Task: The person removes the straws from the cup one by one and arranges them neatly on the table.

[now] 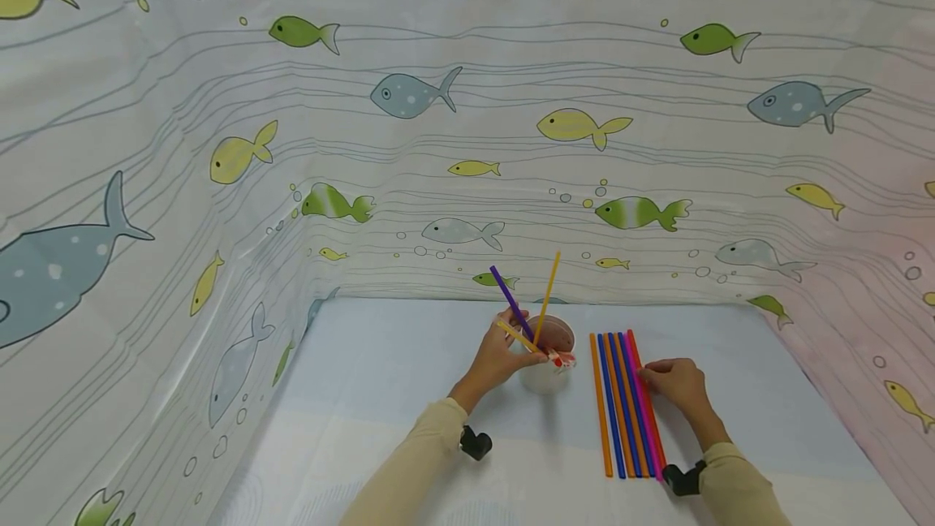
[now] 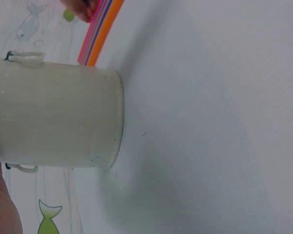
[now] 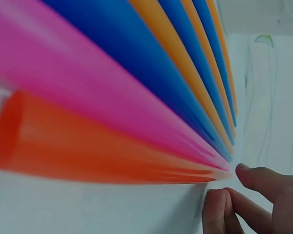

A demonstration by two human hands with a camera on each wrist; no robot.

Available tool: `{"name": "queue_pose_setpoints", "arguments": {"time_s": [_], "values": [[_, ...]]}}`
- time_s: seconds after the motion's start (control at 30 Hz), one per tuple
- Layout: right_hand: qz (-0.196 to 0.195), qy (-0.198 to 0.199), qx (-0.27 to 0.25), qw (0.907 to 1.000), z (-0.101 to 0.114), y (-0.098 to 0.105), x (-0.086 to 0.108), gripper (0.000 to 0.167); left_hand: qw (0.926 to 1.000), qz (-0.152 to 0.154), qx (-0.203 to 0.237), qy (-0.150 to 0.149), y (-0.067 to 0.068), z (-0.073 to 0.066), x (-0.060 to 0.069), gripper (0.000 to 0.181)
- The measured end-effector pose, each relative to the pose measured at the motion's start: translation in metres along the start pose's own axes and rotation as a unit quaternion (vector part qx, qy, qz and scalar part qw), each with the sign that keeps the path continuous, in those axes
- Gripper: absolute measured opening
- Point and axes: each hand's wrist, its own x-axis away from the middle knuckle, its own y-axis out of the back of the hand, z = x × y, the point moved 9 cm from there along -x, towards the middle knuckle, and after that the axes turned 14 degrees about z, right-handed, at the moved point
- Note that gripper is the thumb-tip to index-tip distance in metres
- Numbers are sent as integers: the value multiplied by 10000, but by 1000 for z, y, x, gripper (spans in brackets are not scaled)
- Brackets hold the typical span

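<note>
A pale cylindrical container with a small loop handle on each side stands on the table at centre. A purple straw and a yellow straw lean up out of it, and another yellow straw slants toward my left hand. That hand grips the container's left rim, its fingertips partly hidden by straws. My right hand touches the red-orange straw at the right of a row, fingertips bent, with a gap to the thumb. A pink straw lies alongside it.
Several blue straws and orange straws complete the row on the white tabletop. A red-and-white patterned piece shows at the container's rim. Fish-printed curtains enclose the table at the back and sides.
</note>
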Motion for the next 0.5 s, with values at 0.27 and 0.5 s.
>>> {"name": "queue_pose_setpoints", "arguments": {"time_s": [0.27, 0.5], "values": [[-338, 451, 63, 9984, 31, 12, 11, 44, 9999, 73, 28, -137, 0, -4, 0, 84], [-555, 1114, 171, 9921, 69, 14, 27, 37, 9998, 133, 3, -168, 0, -6, 1, 87]]}}
